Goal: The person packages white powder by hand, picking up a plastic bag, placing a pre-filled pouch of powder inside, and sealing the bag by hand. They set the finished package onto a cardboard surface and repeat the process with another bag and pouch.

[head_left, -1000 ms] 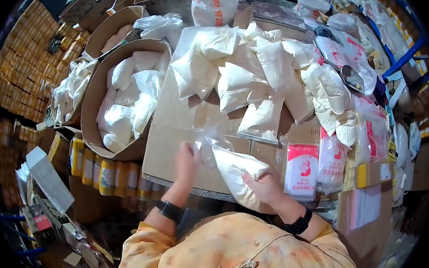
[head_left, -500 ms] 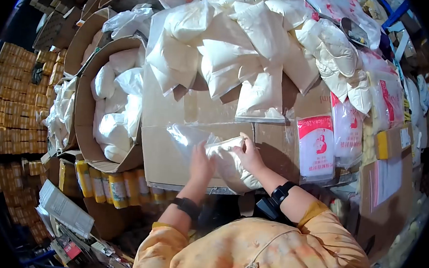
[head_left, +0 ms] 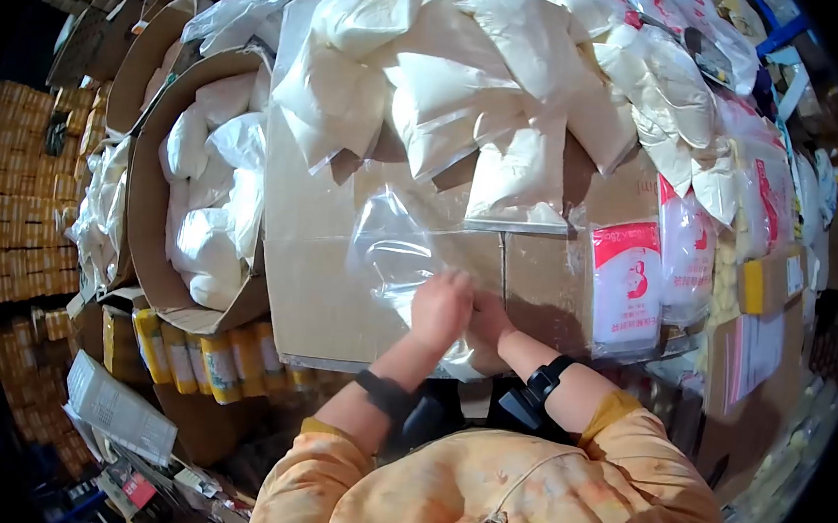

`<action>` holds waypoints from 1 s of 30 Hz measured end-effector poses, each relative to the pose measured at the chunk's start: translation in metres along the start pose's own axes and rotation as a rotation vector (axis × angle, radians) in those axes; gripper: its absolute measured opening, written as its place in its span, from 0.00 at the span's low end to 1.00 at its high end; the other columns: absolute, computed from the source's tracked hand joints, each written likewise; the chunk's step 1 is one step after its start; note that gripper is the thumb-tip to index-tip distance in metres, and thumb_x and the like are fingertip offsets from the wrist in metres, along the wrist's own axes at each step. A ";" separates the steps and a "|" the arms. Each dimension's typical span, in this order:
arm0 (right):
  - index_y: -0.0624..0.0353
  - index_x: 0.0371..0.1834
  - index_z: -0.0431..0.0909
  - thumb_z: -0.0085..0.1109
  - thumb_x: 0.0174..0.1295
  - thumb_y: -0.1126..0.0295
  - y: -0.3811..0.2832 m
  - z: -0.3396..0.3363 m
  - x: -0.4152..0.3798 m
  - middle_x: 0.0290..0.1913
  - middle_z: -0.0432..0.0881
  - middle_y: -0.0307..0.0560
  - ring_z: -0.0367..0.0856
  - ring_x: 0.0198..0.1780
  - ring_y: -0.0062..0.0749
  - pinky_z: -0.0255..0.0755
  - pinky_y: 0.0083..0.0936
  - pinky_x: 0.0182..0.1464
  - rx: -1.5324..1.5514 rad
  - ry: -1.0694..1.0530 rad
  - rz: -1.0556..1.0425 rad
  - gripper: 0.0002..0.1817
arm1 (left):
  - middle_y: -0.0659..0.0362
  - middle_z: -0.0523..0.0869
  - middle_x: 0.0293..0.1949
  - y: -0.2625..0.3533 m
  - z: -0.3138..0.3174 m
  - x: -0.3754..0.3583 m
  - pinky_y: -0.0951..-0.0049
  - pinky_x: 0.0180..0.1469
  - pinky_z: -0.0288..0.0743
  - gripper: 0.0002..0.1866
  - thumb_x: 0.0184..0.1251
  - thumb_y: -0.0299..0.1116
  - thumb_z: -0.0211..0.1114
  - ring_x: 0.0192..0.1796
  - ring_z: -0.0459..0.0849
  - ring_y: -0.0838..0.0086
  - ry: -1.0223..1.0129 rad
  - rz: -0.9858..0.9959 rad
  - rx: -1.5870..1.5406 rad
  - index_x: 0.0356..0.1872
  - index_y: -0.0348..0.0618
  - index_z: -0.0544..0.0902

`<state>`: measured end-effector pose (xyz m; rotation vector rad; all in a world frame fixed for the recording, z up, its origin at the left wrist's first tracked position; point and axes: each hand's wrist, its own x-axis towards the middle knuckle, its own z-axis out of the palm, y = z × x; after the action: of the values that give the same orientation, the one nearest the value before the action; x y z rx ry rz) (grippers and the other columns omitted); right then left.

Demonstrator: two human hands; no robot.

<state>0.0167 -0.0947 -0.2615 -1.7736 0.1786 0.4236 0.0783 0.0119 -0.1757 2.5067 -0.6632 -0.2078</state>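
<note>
Gathering the neck of a clear bag [head_left: 388, 245] at the near side of the cardboard-covered table [head_left: 305, 292], the left hand [head_left: 442, 310] is closed on the film. The right hand [head_left: 490, 320] is curled close beside it; what its fingers hold is hidden. The bag's loose, transparent end stretches toward the filled bags [head_left: 520, 176], while its pale lower part lies under the hands, by the table's edge.

If the left hand's hold slackens, the pale contents could push up into the loose end, and escape if the mouth is open, which I cannot tell. Sitting so near the edge, the bag might also slide off if pulled toward the body.

Half a second ago the hands were farther apart, with the bag's pale body plain between them; now they are bunched together and largely cover it, and the loose end reaches farther up the table.
</note>
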 end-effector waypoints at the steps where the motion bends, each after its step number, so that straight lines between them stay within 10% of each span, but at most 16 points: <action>1: 0.57 0.37 0.77 0.51 0.56 0.64 -0.008 -0.004 -0.002 0.40 0.80 0.56 0.78 0.45 0.45 0.70 0.32 0.44 -0.036 -0.014 -0.029 0.11 | 0.56 0.76 0.28 0.002 0.003 -0.005 0.62 0.31 0.71 0.04 0.47 0.30 0.58 0.32 0.77 0.60 0.035 0.089 0.044 0.25 0.44 0.74; 7: 0.57 0.34 0.77 0.50 0.60 0.62 -0.041 -0.015 0.005 0.40 0.80 0.50 0.77 0.47 0.38 0.69 0.25 0.44 -1.084 -0.015 -0.377 0.11 | 0.59 0.76 0.29 0.004 0.002 -0.014 0.64 0.35 0.69 0.07 0.44 0.30 0.57 0.34 0.76 0.64 0.186 0.207 0.107 0.29 0.46 0.76; 10: 0.58 0.38 0.76 0.48 0.63 0.63 -0.014 -0.005 0.014 0.37 0.80 0.46 0.77 0.43 0.31 0.69 0.24 0.44 0.769 0.504 0.328 0.11 | 0.58 0.76 0.31 -0.013 -0.001 -0.029 0.64 0.38 0.68 0.09 0.45 0.31 0.57 0.36 0.75 0.64 0.147 0.119 0.113 0.31 0.46 0.76; 11: 0.60 0.42 0.74 0.47 0.65 0.65 -0.024 -0.009 0.008 0.36 0.78 0.41 0.76 0.39 0.25 0.70 0.23 0.44 0.036 0.401 0.057 0.11 | 0.58 0.75 0.31 -0.022 0.002 -0.037 0.63 0.39 0.67 0.09 0.45 0.31 0.57 0.36 0.74 0.64 0.151 0.089 0.105 0.31 0.46 0.76; 13: 0.60 0.44 0.74 0.47 0.66 0.65 -0.002 -0.013 0.009 0.37 0.80 0.44 0.76 0.37 0.27 0.71 0.25 0.41 0.128 0.297 -0.098 0.11 | 0.56 0.73 0.31 -0.044 0.034 -0.055 0.62 0.40 0.66 0.09 0.46 0.32 0.56 0.38 0.73 0.61 0.276 0.034 -0.023 0.31 0.46 0.75; 14: 0.60 0.45 0.74 0.47 0.65 0.68 -0.003 -0.019 0.004 0.38 0.79 0.45 0.76 0.38 0.29 0.71 0.26 0.42 -0.315 0.278 -0.072 0.11 | 0.56 0.72 0.32 -0.044 0.030 -0.059 0.62 0.41 0.65 0.08 0.46 0.31 0.56 0.39 0.72 0.60 0.360 0.007 -0.029 0.30 0.45 0.74; 15: 0.63 0.45 0.74 0.45 0.66 0.68 -0.006 -0.028 0.006 0.39 0.79 0.46 0.76 0.39 0.29 0.70 0.25 0.44 -0.407 0.179 0.201 0.12 | 0.55 0.72 0.33 -0.051 0.037 -0.065 0.62 0.42 0.65 0.09 0.46 0.32 0.57 0.41 0.71 0.60 0.452 -0.038 -0.043 0.31 0.44 0.73; 18: 0.64 0.49 0.73 0.42 0.65 0.71 -0.003 -0.030 0.003 0.41 0.78 0.50 0.75 0.43 0.32 0.68 0.25 0.48 -0.586 0.131 -0.099 0.14 | 0.55 0.72 0.34 -0.059 0.043 -0.078 0.64 0.42 0.65 0.08 0.48 0.33 0.58 0.41 0.71 0.61 0.531 -0.203 -0.057 0.30 0.45 0.73; 21: 0.66 0.52 0.71 0.38 0.68 0.65 0.012 -0.033 0.001 0.47 0.77 0.49 0.74 0.46 0.33 0.66 0.24 0.51 -0.632 0.125 -0.064 0.18 | 0.52 0.72 0.39 -0.051 0.051 -0.088 0.61 0.43 0.68 0.10 0.49 0.31 0.58 0.45 0.72 0.56 0.555 -0.402 -0.229 0.34 0.42 0.71; 27: 0.62 0.58 0.65 0.30 0.69 0.53 0.015 -0.029 0.022 0.56 0.71 0.48 0.70 0.55 0.37 0.64 0.31 0.57 0.440 0.170 0.499 0.26 | 0.44 0.68 0.48 -0.041 0.058 -0.061 0.52 0.41 0.69 0.09 0.57 0.29 0.53 0.41 0.75 0.46 0.436 -0.846 -0.706 0.39 0.39 0.68; 30: 0.63 0.56 0.65 0.32 0.69 0.59 -0.001 -0.025 0.051 0.52 0.71 0.47 0.70 0.51 0.37 0.63 0.32 0.56 0.233 0.283 0.441 0.22 | 0.46 0.72 0.40 -0.057 0.023 -0.040 0.53 0.38 0.68 0.07 0.55 0.28 0.52 0.39 0.75 0.48 0.564 -0.720 -0.639 0.35 0.40 0.70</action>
<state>0.0688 -0.1134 -0.2749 -1.5520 0.7976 0.4413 0.0605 0.0632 -0.2254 1.9233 0.4822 0.0418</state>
